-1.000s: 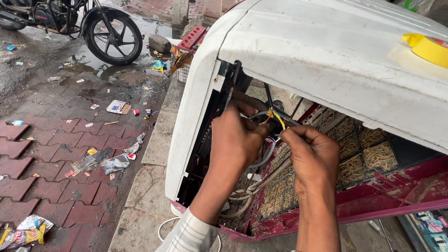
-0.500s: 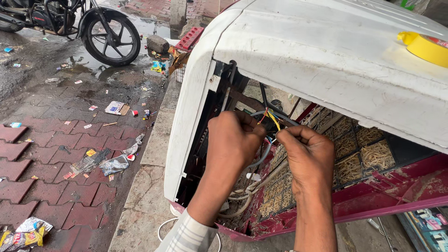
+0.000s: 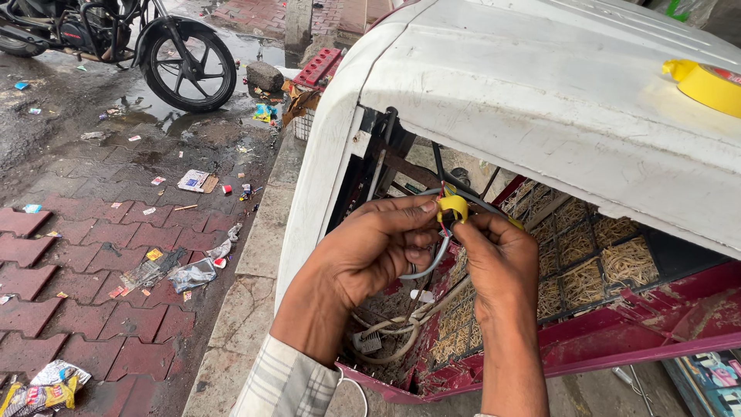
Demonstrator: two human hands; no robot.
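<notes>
Both my hands work at the open side of a white appliance casing [image 3: 540, 85] with a maroon base [image 3: 617, 340]. My left hand [image 3: 370, 251] pinches a bundle of wires [image 3: 426, 266] at a joint wrapped in yellow tape [image 3: 454, 207]. My right hand [image 3: 498, 259] grips the same yellow-taped joint from the right, fingertips touching those of the left. Grey and white cables loop down below the hands into the casing. Straw-like pads [image 3: 625, 259] behind a grille sit to the right of my hands.
A roll of yellow tape [image 3: 706, 81] lies on top of the casing at the right. A parked motorcycle [image 3: 139, 46] stands at the upper left on wet ground. Litter is scattered over the red brick paving [image 3: 69, 270]. A red crate [image 3: 316, 68] sits behind the casing.
The view has shifted closer and slightly lower. My hands have come together on the wire joint, and the yellow tape on it now shows more plainly between my fingertips.
</notes>
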